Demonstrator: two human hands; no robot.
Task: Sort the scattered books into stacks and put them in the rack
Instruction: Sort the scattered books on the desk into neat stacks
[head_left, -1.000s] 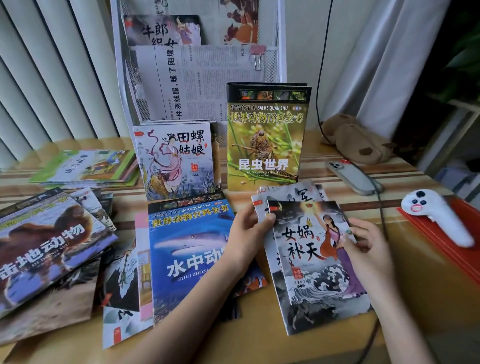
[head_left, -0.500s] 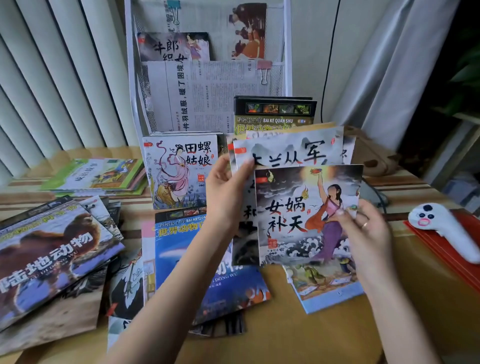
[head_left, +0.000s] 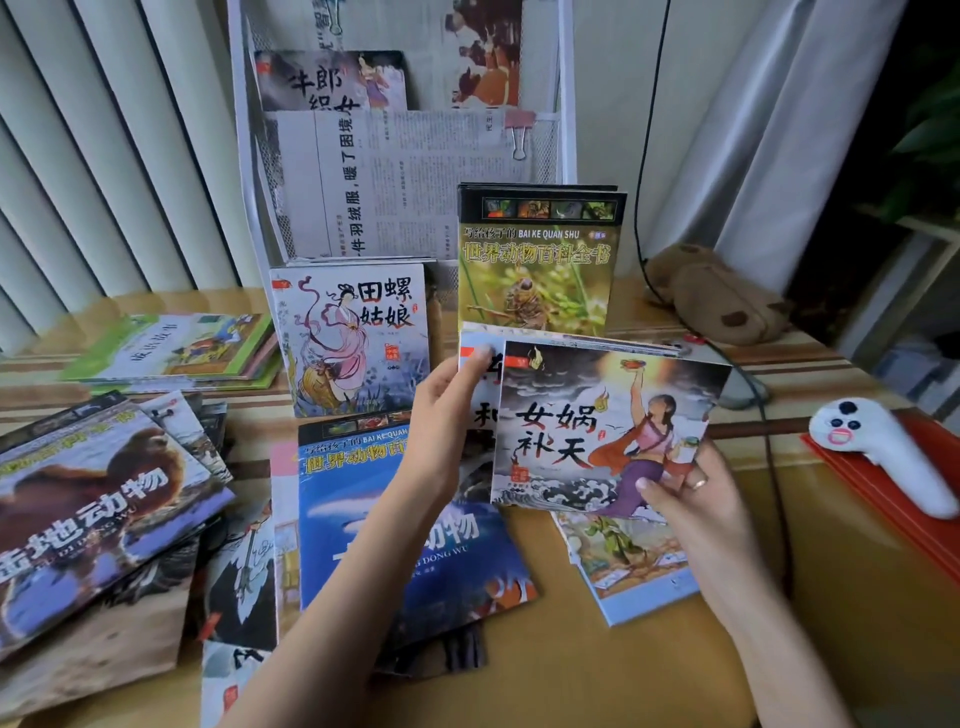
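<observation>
Both my hands hold a small stack of thin storybooks (head_left: 582, 415) upright above the table; the front cover shows a woman lifting a bowl under dark clouds. My left hand (head_left: 441, 415) grips the stack's left edge, and my right hand (head_left: 691, 499) pinches its lower right corner. Behind it the white wire rack (head_left: 566, 104) holds newspapers and a book in its pockets. A storybook with a lady in pink (head_left: 353, 338) and a green insect book (head_left: 535, 260) stand against the rack's foot.
A blue sea-animal book (head_left: 374, 525) lies under my left arm. A pile with a brown ape cover (head_left: 98, 509) sits at left, green books (head_left: 176, 348) behind it. A light-blue book (head_left: 634, 571) lies under the held stack. A white controller (head_left: 883, 457) rests on a red tray at right.
Both hands lifted the storybook stack off the table and stood it upright. Since half a second ago the stack has come lower, uncovering the insect book behind.
</observation>
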